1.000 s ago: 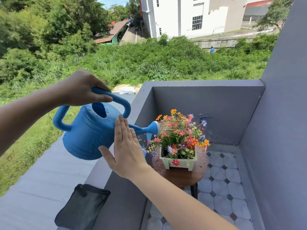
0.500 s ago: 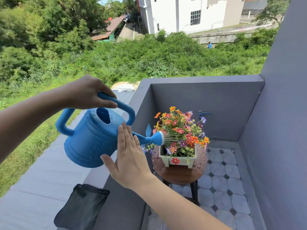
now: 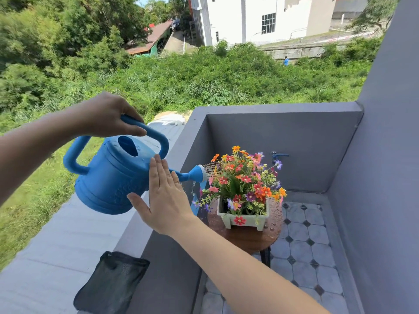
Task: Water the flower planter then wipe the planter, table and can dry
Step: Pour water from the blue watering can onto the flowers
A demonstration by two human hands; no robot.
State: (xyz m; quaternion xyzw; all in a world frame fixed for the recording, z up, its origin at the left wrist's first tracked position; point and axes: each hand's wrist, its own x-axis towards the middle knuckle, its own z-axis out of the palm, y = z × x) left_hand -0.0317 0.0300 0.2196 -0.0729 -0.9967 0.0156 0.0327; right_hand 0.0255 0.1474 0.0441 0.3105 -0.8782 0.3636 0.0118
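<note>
Strong direct sunlight, colours saturated. White building (image 3: 238, 17) almost blown out. Flowers (image 3: 244, 177) brightly lit; inner balcony wall (image 3: 283, 143) in even shade. Water drops glint on round worktop (image 3: 244, 240). Wide-angle distortion: right wall (image 3: 390, 155) leans, ledge (image 3: 56, 257) curves. Focus sharp, corners slightly soft.

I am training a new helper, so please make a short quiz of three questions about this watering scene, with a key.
1. True or false: the left hand grips the top handle of the blue watering can.
2. What does the white planter stand on?
3. Where does the dark cloth lie? A in the can; B on the grey ledge; C on the planter.
Key: 1 true; 2 the round wooden table; 3 B.
</note>
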